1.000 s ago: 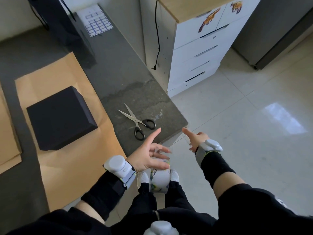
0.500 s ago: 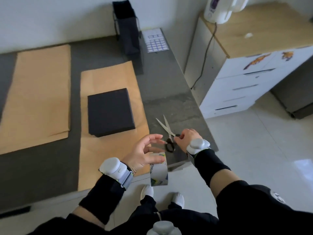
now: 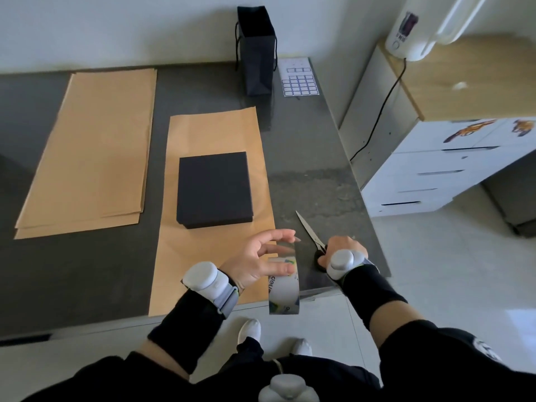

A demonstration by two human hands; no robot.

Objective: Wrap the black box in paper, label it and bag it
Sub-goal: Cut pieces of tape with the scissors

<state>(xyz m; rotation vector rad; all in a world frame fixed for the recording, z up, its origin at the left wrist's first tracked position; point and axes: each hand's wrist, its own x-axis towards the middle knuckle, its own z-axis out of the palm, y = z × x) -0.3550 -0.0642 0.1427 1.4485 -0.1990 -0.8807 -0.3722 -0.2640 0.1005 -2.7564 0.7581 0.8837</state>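
**At the grey table's [image 3: 304, 169] edge**

Left hand [image 3: 261, 258] pinches a printed roll of clear tape [image 3: 285, 288]; right hand [image 3: 345, 252] grips black-handled steel scissors [image 3: 309, 233]. Just beyond, the square black box [image 3: 214, 188] lies flat on a brown paper sheet [image 3: 208, 250].

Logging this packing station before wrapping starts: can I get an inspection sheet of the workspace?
Surface: grey table, with a scuffed patch towards its right edge.
Job's things: black box sits unwrapped on a brown paper sheet; black bag stands upright at the far edge; label sheet lies flat beside it; scissors lie near the right edge.
Clutter: stack of spare paper at left.
Hands: left hand holds a tape roll with a strip pulled out; right hand curls over the scissors' handles.
Cables: black cable hangs from a white appliance down the side of the drawer cabinet, off the table.
Surroundings: tiled floor.
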